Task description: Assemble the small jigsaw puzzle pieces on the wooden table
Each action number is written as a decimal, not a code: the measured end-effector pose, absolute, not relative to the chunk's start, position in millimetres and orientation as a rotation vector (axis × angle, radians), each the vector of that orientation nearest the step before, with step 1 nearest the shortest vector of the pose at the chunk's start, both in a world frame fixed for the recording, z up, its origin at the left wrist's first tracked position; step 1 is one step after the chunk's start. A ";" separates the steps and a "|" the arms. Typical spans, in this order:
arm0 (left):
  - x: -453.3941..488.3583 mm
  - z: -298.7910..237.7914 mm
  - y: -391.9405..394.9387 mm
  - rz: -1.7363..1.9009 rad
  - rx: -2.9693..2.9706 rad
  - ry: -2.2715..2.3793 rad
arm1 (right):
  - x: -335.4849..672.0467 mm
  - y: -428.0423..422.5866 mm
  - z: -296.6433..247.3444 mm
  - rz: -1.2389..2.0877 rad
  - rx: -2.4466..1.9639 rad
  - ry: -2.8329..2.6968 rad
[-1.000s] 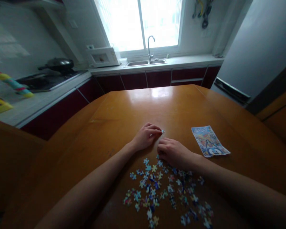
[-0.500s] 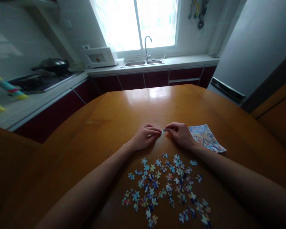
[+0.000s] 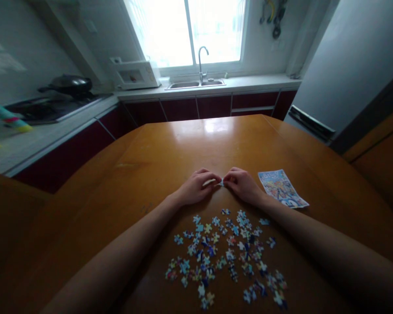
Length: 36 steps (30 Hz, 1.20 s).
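Observation:
My left hand (image 3: 198,186) and my right hand (image 3: 242,185) meet above the middle of the wooden table (image 3: 170,152). Between their fingertips is a small, light-coloured puzzle piece (image 3: 222,183), mostly covered by the fingers. Both hands pinch it, one from each side; whether it is one piece or two joined ones I cannot tell. Nearer to me, between my forearms, lie many loose puzzle pieces (image 3: 221,262), spread flat in blue, white, yellow and pink. Right of my right hand lies a printed picture sheet (image 3: 282,188) with a colourful, crowded design.
Beyond the table runs a counter with a sink (image 3: 196,84), a tap (image 3: 201,65) and a white microwave (image 3: 136,75). On the left, a dark pan (image 3: 70,83) stands on the stove. A grey fridge (image 3: 350,65) rises on the right.
My right hand's fingertips have come closer to my left hand's, covering more of the puzzle piece. The view has shifted slightly; the loose pieces and the sheet lie as before.

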<state>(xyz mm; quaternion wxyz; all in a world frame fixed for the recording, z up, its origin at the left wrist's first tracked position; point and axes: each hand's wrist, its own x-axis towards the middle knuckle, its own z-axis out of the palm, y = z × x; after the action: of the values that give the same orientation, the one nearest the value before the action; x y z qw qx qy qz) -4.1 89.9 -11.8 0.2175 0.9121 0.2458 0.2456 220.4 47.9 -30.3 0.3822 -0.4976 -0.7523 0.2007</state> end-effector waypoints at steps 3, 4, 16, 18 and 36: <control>-4.9 -11.4 91.0 0.638 2.622 0.612 | 219.6 48.0 -28.8 0.488 -1.298 -1.921; -5.1 -11.2 91.3 0.628 2.640 0.603 | 219.5 48.2 -28.7 0.491 -1.293 -1.916; -5.5 -10.8 92.2 0.643 2.629 0.606 | 219.5 46.8 -29.6 0.421 -1.303 -1.922; -5.5 -11.2 92.2 0.645 2.635 0.610 | 219.6 46.7 -29.1 0.436 -1.315 -1.918; -4.9 -14.1 93.0 0.656 2.658 0.616 | 218.3 44.8 -27.8 0.421 -1.287 -1.954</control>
<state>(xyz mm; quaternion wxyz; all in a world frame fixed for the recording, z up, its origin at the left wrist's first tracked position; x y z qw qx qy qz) -4.9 93.0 -14.1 0.1668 0.9340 0.2163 0.2305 218.3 44.8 -27.8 0.3730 -0.5023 -0.7626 0.1644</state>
